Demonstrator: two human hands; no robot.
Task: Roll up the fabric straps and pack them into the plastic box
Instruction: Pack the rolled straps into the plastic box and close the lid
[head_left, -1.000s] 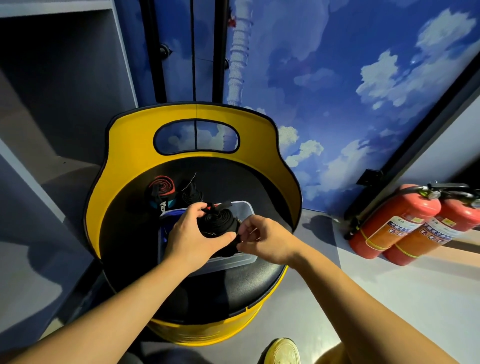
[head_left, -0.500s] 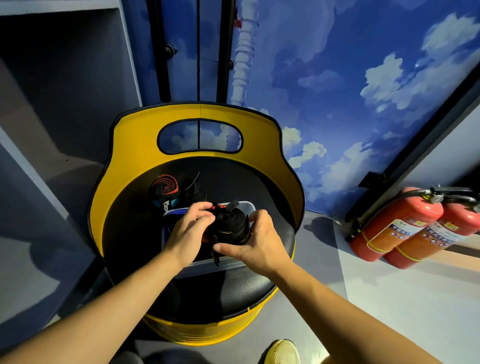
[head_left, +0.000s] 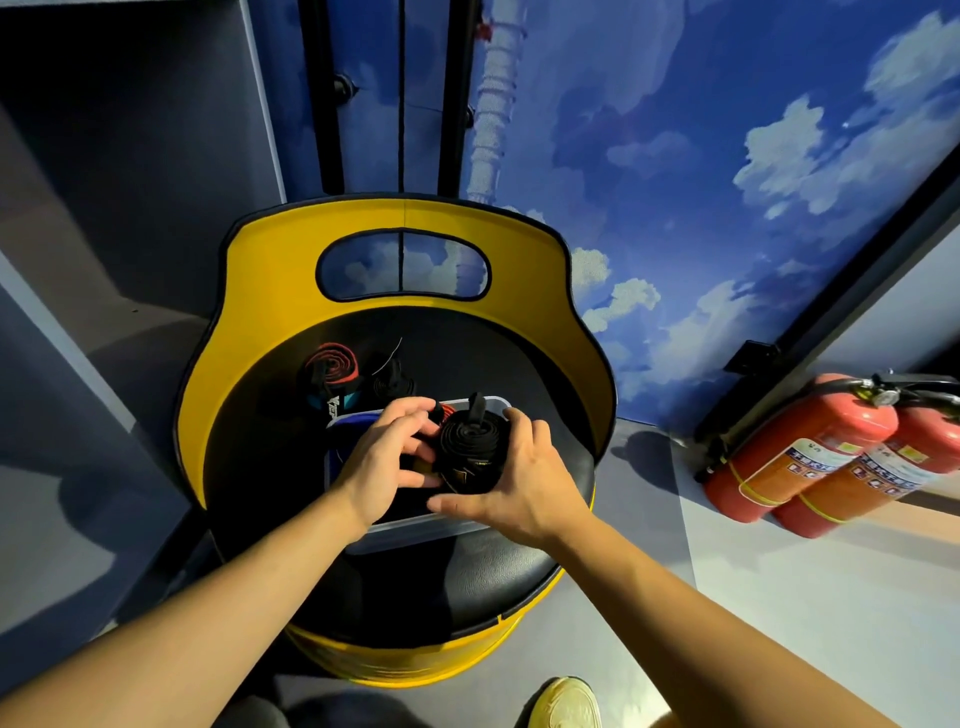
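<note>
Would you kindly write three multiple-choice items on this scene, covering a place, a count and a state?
1. Where does the plastic box sit?
A. on the black seat of the yellow chair
B. on the floor
C. on a shelf

2. How many fire extinguishers lie on the floor?
A. one
B. two
C. four

3. What is the state of the black rolled strap?
A. spread flat on the seat
B. held by both hands over the box
C. hanging from the chair back

Key: 1 A, the box rests on the seat cushion; 2 B, two red cylinders lie together; 3 B, left hand and right hand grip it.
</note>
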